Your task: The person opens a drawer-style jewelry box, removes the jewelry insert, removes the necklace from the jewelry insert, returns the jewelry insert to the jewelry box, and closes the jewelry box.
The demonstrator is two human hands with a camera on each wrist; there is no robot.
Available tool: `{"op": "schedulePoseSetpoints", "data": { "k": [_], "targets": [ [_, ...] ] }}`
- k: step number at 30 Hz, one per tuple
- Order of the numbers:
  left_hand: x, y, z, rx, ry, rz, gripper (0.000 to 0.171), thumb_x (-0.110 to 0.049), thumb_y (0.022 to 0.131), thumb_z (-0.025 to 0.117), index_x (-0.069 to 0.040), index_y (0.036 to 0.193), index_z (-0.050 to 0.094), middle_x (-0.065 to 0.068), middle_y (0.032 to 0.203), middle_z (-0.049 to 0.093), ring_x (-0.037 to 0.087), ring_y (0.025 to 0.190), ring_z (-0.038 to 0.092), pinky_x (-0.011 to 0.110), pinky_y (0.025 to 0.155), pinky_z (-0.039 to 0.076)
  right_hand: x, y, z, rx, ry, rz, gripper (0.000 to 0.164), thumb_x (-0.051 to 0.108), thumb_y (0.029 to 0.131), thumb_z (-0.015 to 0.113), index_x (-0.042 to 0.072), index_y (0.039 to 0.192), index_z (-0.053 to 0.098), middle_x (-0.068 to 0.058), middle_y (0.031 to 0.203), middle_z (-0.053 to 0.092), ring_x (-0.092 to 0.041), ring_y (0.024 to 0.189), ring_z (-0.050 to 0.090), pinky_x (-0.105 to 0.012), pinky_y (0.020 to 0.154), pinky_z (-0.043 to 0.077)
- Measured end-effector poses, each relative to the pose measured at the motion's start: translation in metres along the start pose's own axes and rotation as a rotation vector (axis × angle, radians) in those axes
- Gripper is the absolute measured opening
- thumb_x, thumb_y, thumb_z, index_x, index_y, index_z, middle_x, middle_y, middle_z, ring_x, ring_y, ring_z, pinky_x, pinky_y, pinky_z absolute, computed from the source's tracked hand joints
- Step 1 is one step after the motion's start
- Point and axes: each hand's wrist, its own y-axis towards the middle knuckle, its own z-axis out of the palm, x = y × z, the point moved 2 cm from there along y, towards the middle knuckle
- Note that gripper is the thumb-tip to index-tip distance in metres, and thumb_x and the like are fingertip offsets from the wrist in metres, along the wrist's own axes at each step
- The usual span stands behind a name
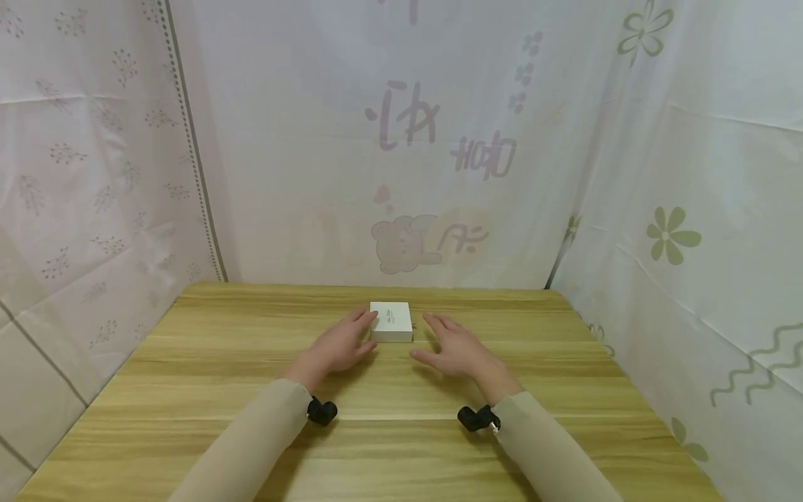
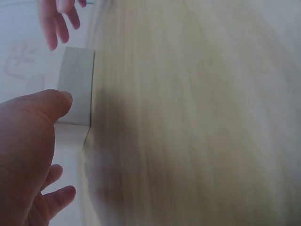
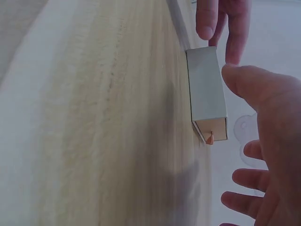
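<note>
Wood-grain table (image 1: 392,453): centre frame, left hand (image 1: 339,346) and right hand (image 1: 460,350), fingers spread, flank a white drawer box (image 1: 392,323); even, gentle pressure seems best.

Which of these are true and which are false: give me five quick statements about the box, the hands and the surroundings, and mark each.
1. The white box sits between the left hand and the right hand. True.
2. The right hand grips the box. False: it is apart from the box.
3. A small orange tab sticks out on the box's right side. True.
4. The table is covered in black cloth. False: its wood-grain top shows.
5. The back curtain has a printed bear. True.
</note>
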Motion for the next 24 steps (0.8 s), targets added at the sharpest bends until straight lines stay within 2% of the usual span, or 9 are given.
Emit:
{"op": "schedulePoseSetpoints", "data": {
  "k": [6, 10, 13, 18, 21, 24],
  "targets": [
    [0.001, 0.009, 0.006, -0.017, 0.018, 0.015, 0.067, -0.027, 0.109, 0.072, -0.011, 0.168, 0.046, 0.017, 0.179, 0.035, 0.040, 0.160, 0.044, 0.055, 0.130, 0.042, -0.001, 0.014, 0.006, -0.021, 0.057, 0.002, 0.081, 0.047, 0.107, 0.069, 0.012, 0.172, 0.036, -0.020, 0.174, 0.041, -0.045, 0.161, 0.041, -0.064, 0.131, 0.036],
    [0.002, 0.014, 0.011, -0.028, 0.008, 0.036, 0.065, -0.028, 0.109, 0.072, -0.012, 0.167, 0.049, 0.014, 0.178, 0.037, 0.039, 0.160, 0.045, 0.054, 0.129, 0.043, -0.002, 0.025, 0.011, -0.050, 0.087, -0.002, 0.067, 0.030, 0.109, 0.068, 0.009, 0.168, 0.045, -0.019, 0.171, 0.047, -0.043, 0.160, 0.043, -0.061, 0.132, 0.036],
    [0.004, 0.017, 0.014, -0.036, 0.008, 0.047, 0.061, -0.028, 0.109, 0.071, -0.011, 0.165, 0.052, 0.014, 0.177, 0.040, 0.039, 0.159, 0.047, 0.053, 0.129, 0.043, -0.002, 0.035, 0.016, -0.083, 0.101, -0.013, 0.057, 0.021, 0.109, 0.067, 0.004, 0.162, 0.052, -0.020, 0.165, 0.055, -0.042, 0.154, 0.051, -0.059, 0.129, 0.042],
    [0.006, 0.018, 0.017, -0.030, -0.004, 0.047, 0.057, -0.025, 0.110, 0.070, -0.010, 0.162, 0.055, 0.012, 0.175, 0.044, 0.037, 0.158, 0.049, 0.052, 0.130, 0.043, 0.001, 0.049, 0.022, -0.114, 0.124, 0.004, 0.047, 0.013, 0.108, 0.067, -0.002, 0.153, 0.061, -0.020, 0.143, 0.071, -0.037, 0.132, 0.069, -0.054, 0.116, 0.055],
    [0.006, 0.017, 0.018, -0.031, -0.013, 0.041, 0.054, -0.021, 0.110, 0.068, -0.011, 0.162, 0.056, 0.011, 0.174, 0.045, 0.036, 0.157, 0.050, 0.051, 0.129, 0.044, 0.002, 0.056, 0.024, -0.115, 0.118, 0.025, 0.041, 0.012, 0.108, 0.066, -0.001, 0.147, 0.066, -0.017, 0.132, 0.077, -0.034, 0.125, 0.073, -0.051, 0.112, 0.058],
    [0.006, 0.018, 0.017, -0.041, -0.024, 0.037, 0.051, -0.017, 0.110, 0.068, -0.011, 0.160, 0.059, 0.011, 0.173, 0.047, 0.037, 0.156, 0.052, 0.051, 0.127, 0.046, 0.003, 0.060, 0.025, -0.109, 0.120, 0.041, 0.035, 0.012, 0.109, 0.066, 0.002, 0.142, 0.071, -0.014, 0.128, 0.078, -0.032, 0.123, 0.074, -0.050, 0.110, 0.059]
  ]
}}
